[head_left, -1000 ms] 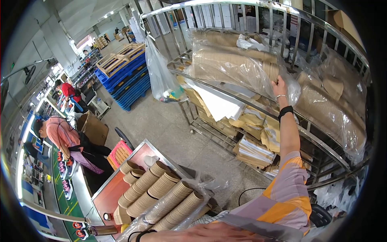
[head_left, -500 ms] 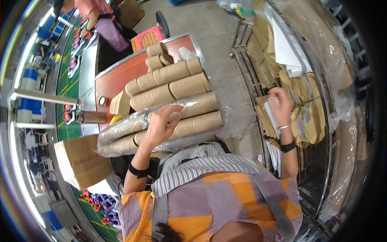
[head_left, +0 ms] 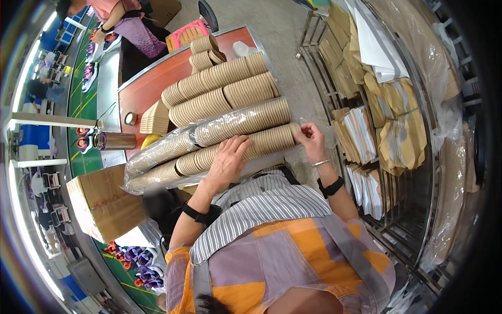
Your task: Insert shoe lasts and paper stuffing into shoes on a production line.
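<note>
Two long rows of nested brown pulp inserts lie nearest me on the red table. Clear plastic (head_left: 151,153) wraps their left part and the farther of the two rows (head_left: 251,118). On top of the nearest row (head_left: 198,159), toward its middle, my left hand (head_left: 228,157) rests with fingers stretched out. At that row's right end, my right hand (head_left: 312,141) pinches the end insert (head_left: 296,130) between thumb and fingers. Two more rows of inserts (head_left: 251,88) lie beyond, without visible wrapping. Shorter stacks (head_left: 204,44) stand at the far edge.
On the red table (head_left: 144,83) are a tape roll (head_left: 130,118), a metal flask (head_left: 115,140) and a small insert stack (head_left: 155,119). A cardboard box (head_left: 107,196) sits at left. On my right, a metal rack (head_left: 334,94) holds paper bundles. Another person (head_left: 123,21) works far left.
My right hand has come from beside the rack to the right end of the nearest row. My left hand has shifted right, onto that row.
</note>
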The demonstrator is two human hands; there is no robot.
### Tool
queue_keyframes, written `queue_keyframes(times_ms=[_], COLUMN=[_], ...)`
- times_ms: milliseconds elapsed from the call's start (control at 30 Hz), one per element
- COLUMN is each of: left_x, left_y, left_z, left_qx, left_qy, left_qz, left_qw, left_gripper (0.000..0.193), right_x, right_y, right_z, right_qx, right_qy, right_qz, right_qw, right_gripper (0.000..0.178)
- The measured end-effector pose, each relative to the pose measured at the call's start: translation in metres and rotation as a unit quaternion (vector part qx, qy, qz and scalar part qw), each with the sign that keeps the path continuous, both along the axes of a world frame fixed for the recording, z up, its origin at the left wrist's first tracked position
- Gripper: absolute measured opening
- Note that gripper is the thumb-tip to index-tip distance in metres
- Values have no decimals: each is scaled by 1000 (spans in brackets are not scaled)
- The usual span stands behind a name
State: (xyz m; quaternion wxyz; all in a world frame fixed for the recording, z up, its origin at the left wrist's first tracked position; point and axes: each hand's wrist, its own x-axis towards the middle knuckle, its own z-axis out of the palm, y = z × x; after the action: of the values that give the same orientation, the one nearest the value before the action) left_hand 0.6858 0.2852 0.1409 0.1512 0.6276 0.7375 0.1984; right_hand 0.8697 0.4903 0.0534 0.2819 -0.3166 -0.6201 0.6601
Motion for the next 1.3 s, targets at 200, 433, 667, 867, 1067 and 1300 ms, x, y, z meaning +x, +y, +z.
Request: queue_keyframes(times_ms=[200,433,667,867,1067,1300], left_x=[-2,4,2,-1,2,17], left_y=[0,-4,-4,-7,-12,-2], left_z=[-6,-9,-15,-10,-6,89], left_qx=[28,35,46,46,51,242], left_qy=[-34,-14,-6,4,-15,73], left_qz=[7,5,2,11,11,-47], left_qw=[999,999,999,999,999,966], left_gripper=[61,65,68,67,66,58], right_x=[47,53,51,28,-11,-5], right_y=[25,24,21,15,-15,32], right_z=[-51,-41,-32,-14,-9,24], right_qx=[-144,-247,-225,-68,319,320], right_qy=[56,178,140,14,-60,-92], right_qz=[-129,-124,-118,-119,-46,-45], right_qw=[980,944,957,990,945,942], right_gripper=[20,20,21,25,28,23])
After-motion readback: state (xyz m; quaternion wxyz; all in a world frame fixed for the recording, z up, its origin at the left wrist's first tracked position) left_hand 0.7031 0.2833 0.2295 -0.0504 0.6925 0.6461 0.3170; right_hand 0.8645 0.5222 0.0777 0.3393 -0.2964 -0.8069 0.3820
